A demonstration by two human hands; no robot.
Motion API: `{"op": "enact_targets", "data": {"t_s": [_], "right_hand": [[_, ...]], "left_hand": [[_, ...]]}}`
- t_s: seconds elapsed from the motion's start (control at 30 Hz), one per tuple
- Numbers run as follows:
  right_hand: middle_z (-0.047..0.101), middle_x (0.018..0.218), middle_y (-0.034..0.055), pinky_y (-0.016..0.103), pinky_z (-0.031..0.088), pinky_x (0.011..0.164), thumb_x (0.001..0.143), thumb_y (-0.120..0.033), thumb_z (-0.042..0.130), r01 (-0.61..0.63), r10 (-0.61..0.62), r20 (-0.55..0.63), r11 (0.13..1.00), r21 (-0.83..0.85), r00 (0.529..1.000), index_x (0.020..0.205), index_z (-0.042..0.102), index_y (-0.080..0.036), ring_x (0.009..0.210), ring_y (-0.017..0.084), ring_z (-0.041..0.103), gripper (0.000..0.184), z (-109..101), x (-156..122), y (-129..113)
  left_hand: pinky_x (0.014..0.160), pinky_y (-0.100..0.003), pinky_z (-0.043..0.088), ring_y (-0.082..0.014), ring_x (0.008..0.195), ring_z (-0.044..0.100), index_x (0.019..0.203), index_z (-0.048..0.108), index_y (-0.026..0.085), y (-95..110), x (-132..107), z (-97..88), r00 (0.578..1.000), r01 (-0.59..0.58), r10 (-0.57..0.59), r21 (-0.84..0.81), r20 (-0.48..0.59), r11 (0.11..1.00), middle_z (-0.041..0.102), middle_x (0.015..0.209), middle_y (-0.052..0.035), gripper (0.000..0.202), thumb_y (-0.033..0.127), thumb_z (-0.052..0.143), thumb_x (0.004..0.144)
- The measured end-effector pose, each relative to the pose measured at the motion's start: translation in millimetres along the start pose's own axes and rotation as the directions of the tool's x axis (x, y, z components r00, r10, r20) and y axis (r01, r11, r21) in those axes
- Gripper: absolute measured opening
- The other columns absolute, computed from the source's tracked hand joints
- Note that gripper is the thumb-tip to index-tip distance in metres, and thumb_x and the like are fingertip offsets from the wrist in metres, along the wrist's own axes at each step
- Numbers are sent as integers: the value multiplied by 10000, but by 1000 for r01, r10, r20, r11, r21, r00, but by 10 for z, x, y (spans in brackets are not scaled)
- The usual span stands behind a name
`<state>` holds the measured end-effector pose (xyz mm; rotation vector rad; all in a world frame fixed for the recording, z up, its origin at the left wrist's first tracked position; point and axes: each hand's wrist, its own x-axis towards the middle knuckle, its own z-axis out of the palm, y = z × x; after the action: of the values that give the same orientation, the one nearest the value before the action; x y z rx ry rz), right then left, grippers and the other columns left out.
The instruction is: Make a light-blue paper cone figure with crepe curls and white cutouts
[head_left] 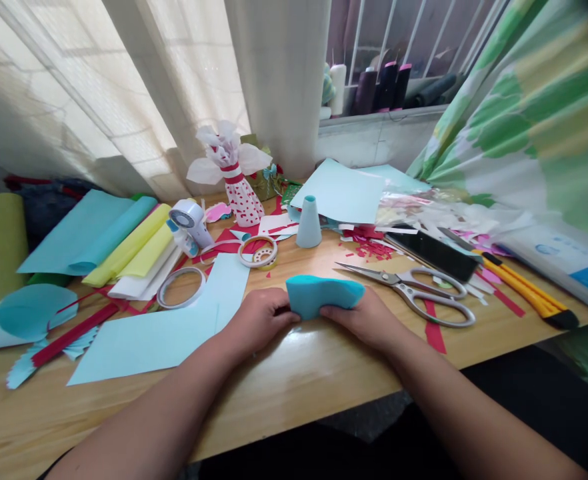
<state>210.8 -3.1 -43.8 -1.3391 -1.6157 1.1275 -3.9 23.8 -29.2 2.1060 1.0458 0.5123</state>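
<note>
A curved piece of teal paper is held upright just above the wooden table, in front of me. My left hand pinches its left end with fingers closed. My right hand grips its right end the same way. Metal scissors lie right of my right hand. A large light blue sheet lies left of my left hand.
Behind the hands stand a small light blue paper cone and a red-and-white paper figure. Tape rolls, a glue dispenser and rolled coloured paper sit left. A black phone and yellow utility knife lie right.
</note>
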Motion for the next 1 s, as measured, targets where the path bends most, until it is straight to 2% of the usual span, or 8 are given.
{"op": "enact_targets", "data": {"t_s": [0.13, 0.23, 0.33, 0.4, 0.47, 0.63, 0.87, 1.0], "right_hand": [[725, 796, -1, 418, 478, 820, 687, -245, 701, -32, 33, -8, 994, 103, 999, 829, 703, -232, 818, 255, 640, 143, -12, -16, -10], [718, 755, 23, 387, 528, 727, 725, -330, 680, -110, 101, 51, 963, 247, 994, 823, 682, -184, 726, 224, 657, 175, -15, -35, -34], [699, 664, 52, 328, 554, 546, 750, -427, 651, -207, 163, 143, 898, 389, 976, 795, 656, -132, 553, 185, 653, 298, -3, -52, -52], [696, 658, 60, 281, 542, 469, 745, -442, 661, -250, 186, 180, 853, 458, 966, 817, 639, -120, 500, 161, 643, 330, 8, -58, -57], [699, 683, 62, 243, 526, 422, 735, -432, 679, -277, 205, 195, 816, 507, 959, 846, 623, -122, 472, 139, 631, 335, 17, -60, -62], [693, 694, 55, 202, 500, 396, 754, -415, 670, -314, 239, 205, 774, 550, 949, 869, 606, -127, 441, 107, 609, 317, 20, -53, -84], [647, 628, -5, 231, 500, 469, 745, -386, 678, -242, 222, 101, 842, 483, 970, 773, 636, -146, 491, 108, 592, 246, -15, -57, -103], [652, 636, 8, 261, 483, 527, 748, -372, 671, -241, 204, 133, 883, 403, 970, 751, 666, -132, 547, 133, 585, 239, -55, -75, -111]], "left_hand": [[680, -275, 437, -170, 723, 601, 767, 689, 205, 41, -30, -3, 996, 90, -91, -77, 0, 993, 688, 766, -3, 83, 235, 613, 749], [602, -260, 451, -161, 656, 626, 705, 587, 176, 101, -71, 18, 987, 163, -155, -224, 53, 961, 663, 681, -3, 153, 308, 586, 782], [560, -267, 475, -167, 589, 661, 730, 450, 185, 176, -96, 50, 952, 304, -262, -554, 155, 775, 684, 685, -24, 240, 370, 593, 789], [507, -240, 462, -145, 513, 644, 730, 402, 188, 218, -101, 62, 933, 352, -307, -663, 189, 661, 690, 673, -36, 300, 392, 617, 775], [461, -198, 427, -113, 455, 609, 729, 398, 184, 242, -102, 61, 923, 371, -329, -681, 199, 631, 680, 633, -27, 314, 392, 629, 770], [421, -148, 369, -71, 414, 561, 734, 405, 180, 225, -104, 39, 919, 378, -349, -669, 184, 641, 654, 578, 6, 279, 358, 609, 801], [492, -190, 428, -103, 497, 605, 718, 448, 168, 194, -106, 31, 914, 384, -361, -674, 184, 631, 668, 618, -8, 267, 342, 640, 784], [612, -223, 470, -120, 632, 616, 731, 567, 140, 186, -111, 15, 939, 313, -313, -722, 140, 617, 665, 690, -11, 217, 307, 706, 730]]}}
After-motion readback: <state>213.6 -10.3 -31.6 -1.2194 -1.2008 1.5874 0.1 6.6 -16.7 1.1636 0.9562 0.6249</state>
